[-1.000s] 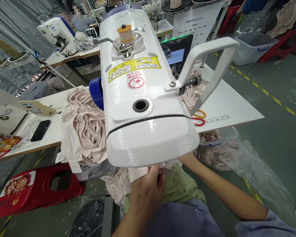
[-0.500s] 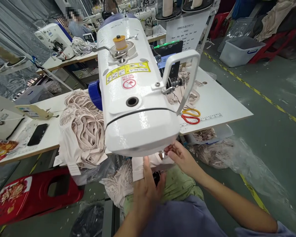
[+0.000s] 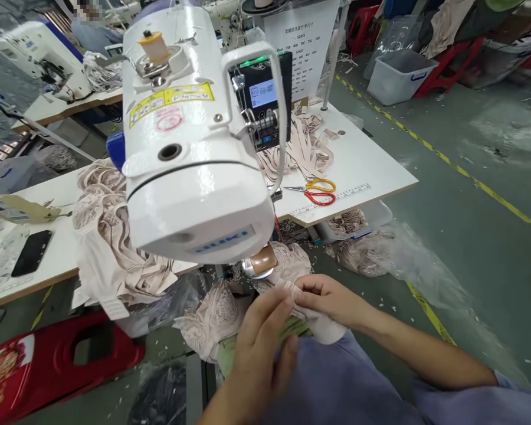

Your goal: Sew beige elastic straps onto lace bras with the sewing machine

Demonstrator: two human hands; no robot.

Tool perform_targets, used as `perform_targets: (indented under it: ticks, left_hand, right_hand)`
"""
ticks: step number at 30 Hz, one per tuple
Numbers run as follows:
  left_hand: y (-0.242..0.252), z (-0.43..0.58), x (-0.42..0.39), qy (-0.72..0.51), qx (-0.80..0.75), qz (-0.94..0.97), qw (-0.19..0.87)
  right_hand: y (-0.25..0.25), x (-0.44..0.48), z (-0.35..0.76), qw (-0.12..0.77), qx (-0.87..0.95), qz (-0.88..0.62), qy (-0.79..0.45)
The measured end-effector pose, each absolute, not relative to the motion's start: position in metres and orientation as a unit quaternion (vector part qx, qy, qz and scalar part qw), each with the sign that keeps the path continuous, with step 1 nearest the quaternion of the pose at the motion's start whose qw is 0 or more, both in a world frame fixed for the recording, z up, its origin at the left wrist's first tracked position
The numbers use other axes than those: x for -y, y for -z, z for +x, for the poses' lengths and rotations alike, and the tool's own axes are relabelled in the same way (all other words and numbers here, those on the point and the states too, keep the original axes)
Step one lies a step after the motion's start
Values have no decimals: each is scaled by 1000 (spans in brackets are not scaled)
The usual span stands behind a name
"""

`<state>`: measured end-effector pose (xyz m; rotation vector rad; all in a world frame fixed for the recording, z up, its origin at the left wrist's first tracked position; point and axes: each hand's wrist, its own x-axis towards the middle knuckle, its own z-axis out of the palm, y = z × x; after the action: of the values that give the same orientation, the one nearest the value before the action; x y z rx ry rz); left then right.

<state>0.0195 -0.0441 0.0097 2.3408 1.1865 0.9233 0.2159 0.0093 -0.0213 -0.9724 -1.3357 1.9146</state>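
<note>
Just in front of my lap, my right hand (image 3: 334,300) pinches a beige bra (image 3: 325,327) between thumb and fingers, a smooth fabric part hanging below it. The fingertips of my left hand (image 3: 263,342) rest against the gathered edge of the same bra, its thumb standing apart and blurred. Behind the hands, a lace part reaches up beside the metal-capped arm end (image 3: 260,264) of a white sewing machine (image 3: 199,206). More beige lace bras (image 3: 215,321) hang to the left of my left hand.
A beige garment pile (image 3: 115,236) covers the table left of the machine, near a black phone (image 3: 32,254). Scissors (image 3: 321,192) with red and yellow handles lie on the right, by a printed ruler scale (image 3: 331,200). A red stool (image 3: 62,366) stands lower left. A person sits far back.
Both hands have come back from under the machine head with the bra, toward my lap. My left thumb now stands away from the fabric. The camera view has turned right.
</note>
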Motion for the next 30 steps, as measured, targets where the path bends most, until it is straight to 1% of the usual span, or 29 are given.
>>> perform_targets:
  ticks: [2,3,5,6,7,9,10,11,12,14,17,18,21,23,30]
  left_hand:
    - [-12,22,34,-257,-401,866,153]
    - [-9,24,30,-220,-417,868,157]
    - [2,24,23,-166,-498,825,211]
    - [9,24,20,-149,-543,780,273]
    - [16,23,17,-143,-573,722,360]
    - [29,19,12,-160,-559,571,579]
    - [34,18,9,-182,-525,491,671]
    - [38,16,7,-207,-492,424,732]
    - [40,15,6,-233,-473,379,761]
    - [41,13,7,-279,-475,352,757]
    - [37,11,12,-317,-504,380,708]
    - [35,10,14,-321,-513,406,685]
    - [31,9,17,-315,-534,506,600]
    - [30,9,18,-307,-544,545,559]
    - [29,11,20,-303,-574,563,513]
  right_hand:
    - [15,-11,216,238,580,-323,-709]
    - [14,-12,216,207,638,-312,-673]
    - [16,-12,215,168,766,-327,-527]
    - [21,-12,214,163,820,-350,-423]
    - [27,-12,213,166,858,-368,-316]
    - [42,-14,208,184,897,-374,-147]
    - [49,-15,207,196,905,-363,-103]
    - [56,-17,205,212,910,-347,-82]
    - [61,-18,204,230,911,-333,-76]
    - [66,-21,204,270,898,-334,-97]
    - [64,-19,203,347,837,-395,-152]
    - [63,-17,202,359,818,-413,-177]
    - [60,-10,196,338,800,-431,-246]
    - [59,-8,191,322,795,-439,-269]
    - [57,-9,183,366,806,-415,-212]
